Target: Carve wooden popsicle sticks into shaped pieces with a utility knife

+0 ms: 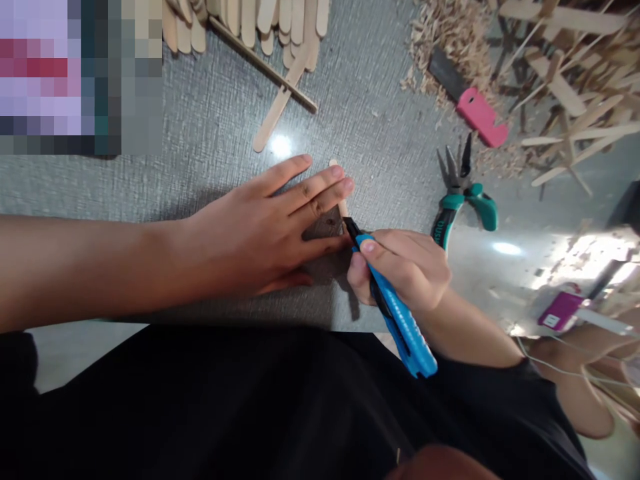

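Note:
My left hand (265, 227) lies flat on the grey mat (200, 153), fingers stretched out and pressing down on a wooden craft stick (336, 167) whose far tip pokes out past my fingertips. My right hand (400, 267) is wrapped round a blue utility knife (400, 313). Its black blade end (351, 229) touches the stick right beside my left fingertips. Most of the stick is hidden under my fingers.
Teal-handled pliers (463, 197) lie to the right of my hands. A pink and black tool (470, 100) rests among wood shavings at the back right. Several craft sticks (260, 27) lie at the back, more in a jumble at the far right (565, 87). A pink device (560, 310) with cable sits at the right.

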Demonstrator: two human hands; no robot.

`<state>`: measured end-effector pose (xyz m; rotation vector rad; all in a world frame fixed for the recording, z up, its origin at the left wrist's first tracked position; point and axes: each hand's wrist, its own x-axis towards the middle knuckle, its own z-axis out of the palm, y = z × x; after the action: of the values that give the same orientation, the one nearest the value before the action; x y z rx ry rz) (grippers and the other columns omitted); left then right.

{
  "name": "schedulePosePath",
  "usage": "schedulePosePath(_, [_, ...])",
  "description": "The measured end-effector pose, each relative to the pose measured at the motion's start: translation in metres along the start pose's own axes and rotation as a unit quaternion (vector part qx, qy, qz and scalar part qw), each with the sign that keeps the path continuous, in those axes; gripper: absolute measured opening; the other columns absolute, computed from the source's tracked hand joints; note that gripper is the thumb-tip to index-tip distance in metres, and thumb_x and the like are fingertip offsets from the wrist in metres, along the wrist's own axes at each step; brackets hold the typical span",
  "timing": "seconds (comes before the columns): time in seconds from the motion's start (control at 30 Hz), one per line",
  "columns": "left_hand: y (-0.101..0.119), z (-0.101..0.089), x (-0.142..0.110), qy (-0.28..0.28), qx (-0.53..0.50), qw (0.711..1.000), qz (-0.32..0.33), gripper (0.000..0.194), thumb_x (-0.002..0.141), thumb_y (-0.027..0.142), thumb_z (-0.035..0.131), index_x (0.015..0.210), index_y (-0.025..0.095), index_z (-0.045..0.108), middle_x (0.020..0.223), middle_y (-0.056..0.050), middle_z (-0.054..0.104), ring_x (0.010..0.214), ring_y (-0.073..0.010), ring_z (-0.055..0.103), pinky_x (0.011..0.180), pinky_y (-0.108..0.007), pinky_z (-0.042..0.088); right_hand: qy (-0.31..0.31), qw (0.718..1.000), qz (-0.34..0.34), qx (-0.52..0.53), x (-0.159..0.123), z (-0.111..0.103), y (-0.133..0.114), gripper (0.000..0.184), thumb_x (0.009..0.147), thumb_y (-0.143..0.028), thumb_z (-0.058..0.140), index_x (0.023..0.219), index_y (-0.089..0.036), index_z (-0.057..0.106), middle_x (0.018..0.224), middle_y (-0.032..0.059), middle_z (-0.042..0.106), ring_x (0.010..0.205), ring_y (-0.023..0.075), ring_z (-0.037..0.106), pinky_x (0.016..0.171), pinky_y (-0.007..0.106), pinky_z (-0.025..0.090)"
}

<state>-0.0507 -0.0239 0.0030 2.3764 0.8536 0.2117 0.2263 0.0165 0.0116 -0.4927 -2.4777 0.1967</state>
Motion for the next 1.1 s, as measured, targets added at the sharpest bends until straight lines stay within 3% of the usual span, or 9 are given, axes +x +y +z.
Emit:
schedulePosePath(0.17, [0.002,-0.005,0.003,-0.017,0.007,1.000,-0.008,0.072,0.117,0.056,0.024,0.177,0.020,0.042,0.198,-0.009,0.015,0.182,-0.0471,0.006,0.145,-0.076,0.003,0.001,1.000,0.006,0.016,-0.001,-0.004,0.002,0.015,0.095,-0.017,0.074,0.101,-0.028,0.064,0.076,-0.0043,0.078,0.058,0.0144,0.075,0.057,0.025,0.067])
schedulePosePath(0.33, [0.004,-0.007,0.004,0.011,-0.018,1.000,-0.013,0.069,0.118,0.053,0.025,0.172,0.018,0.050,0.195,-0.008,0.026,0.182,-0.0480,0.015,0.143,-0.080,0.012,0.095,0.995,0.011,0.027,-0.009,-0.006,-0.001,0.010,0.101,-0.030,0.073,0.098,-0.029,0.063,0.071,-0.0054,0.073,0.048,0.0138,0.067,0.050,0.025,0.064])
schedulePosePath(0.53, [0.005,-0.006,0.005,0.029,-0.017,0.999,-0.013,0.071,0.117,0.055,0.027,0.167,0.015,0.057,0.192,-0.011,0.035,0.180,-0.0496,0.022,0.140,-0.083,0.017,0.070,0.997,0.037,-0.006,-0.005,0.002,-0.005,0.009,0.093,-0.019,0.077,0.101,-0.018,0.072,0.075,0.0033,0.078,0.056,0.0170,0.075,0.056,0.026,0.063])
schedulePosePath(0.7, [0.006,-0.007,0.004,0.046,-0.003,0.999,-0.007,0.067,0.118,0.053,0.034,0.168,0.016,0.058,0.191,-0.011,0.038,0.179,-0.0492,0.028,0.141,-0.080,0.022,0.084,0.994,0.070,-0.006,-0.004,0.007,-0.005,0.008,0.097,-0.023,0.075,0.104,-0.024,0.072,0.074,-0.0003,0.078,0.056,0.0181,0.076,0.052,0.027,0.061])
schedulePosePath(0.87, [0.007,-0.008,0.004,0.010,0.010,0.999,-0.035,0.070,0.117,0.056,0.043,0.174,0.017,0.052,0.192,-0.012,0.035,0.178,-0.0514,0.029,0.142,-0.077,0.021,0.085,0.994,0.063,0.009,-0.003,0.008,-0.004,0.006,0.097,-0.022,0.074,0.103,-0.022,0.071,0.073,0.0021,0.077,0.052,0.0185,0.073,0.047,0.028,0.061])
schedulePosePath(1.1, [0.006,-0.006,0.001,0.030,0.040,0.999,-0.007,0.068,0.117,0.050,0.045,0.177,0.017,0.048,0.193,-0.014,0.032,0.177,-0.0517,0.030,0.140,-0.079,0.025,0.070,0.995,0.067,0.036,0.000,0.007,-0.004,0.006,0.099,-0.022,0.072,0.103,-0.025,0.070,0.075,0.0005,0.078,0.055,0.0178,0.074,0.048,0.027,0.062])
